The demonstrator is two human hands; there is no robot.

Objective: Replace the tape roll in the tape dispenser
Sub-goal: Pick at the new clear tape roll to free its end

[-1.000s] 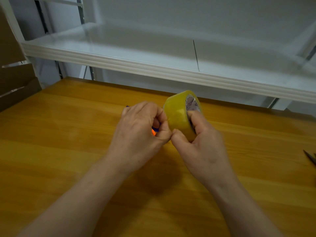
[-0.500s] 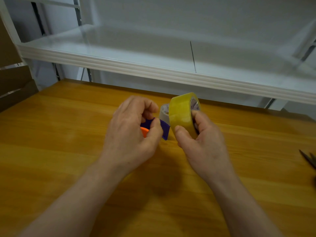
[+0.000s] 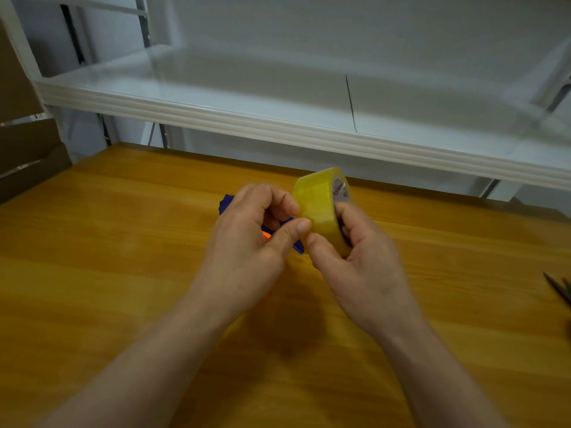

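Observation:
A yellow tape roll (image 3: 318,205) with a grey cardboard core stands on edge above the wooden table (image 3: 108,273). My right hand (image 3: 355,261) grips it, thumb on the outer face and fingers in the core. My left hand (image 3: 250,242) holds a purple tape dispenser (image 3: 227,202) with an orange part (image 3: 266,235), mostly hidden under the fingers. Its thumb and forefinger touch the roll's outer face on the left.
A white metal shelf (image 3: 278,125) runs across above the table's far edge. Dark scissor tips (image 3: 559,288) lie at the right edge of the table. Brown cardboard (image 3: 21,143) stands at the far left.
My left hand had drawn away from the roll, baring the purple dispenser, and has come back so its fingertips meet the roll's face. The right hand keeps its grip on the roll.

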